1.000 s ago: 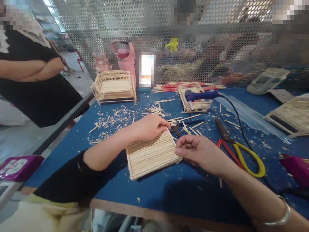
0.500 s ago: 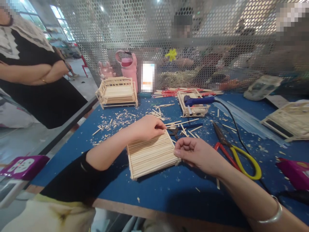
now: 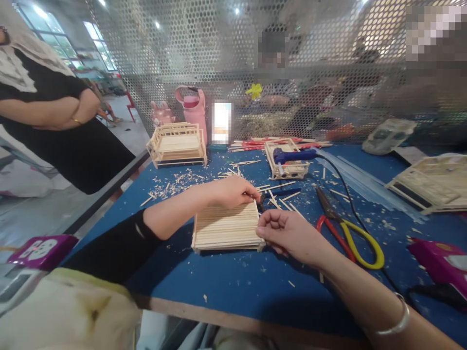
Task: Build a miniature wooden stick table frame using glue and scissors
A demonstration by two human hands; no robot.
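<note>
A flat panel of glued wooden sticks (image 3: 224, 226) lies on the blue table (image 3: 237, 287) in front of me. My left hand (image 3: 233, 191) is closed on the panel's far right corner, fingers curled over its edge. My right hand (image 3: 288, 232) pinches the panel's near right corner between thumb and curled fingers. A silver bangle (image 3: 396, 322) sits on my right wrist.
Red and yellow-handled shears (image 3: 350, 231) lie right of my hands. A blue glue gun (image 3: 292, 156) rests on a small stick frame. A finished stick bench (image 3: 177, 144), pink bottle (image 3: 193, 109), loose sticks and shavings lie beyond. A person in black (image 3: 54, 121) stands left.
The stick panel has turned in my hands, its long edge now squarer to me and tipped flatter. Both hands kept their hold and shifted slightly left.
</note>
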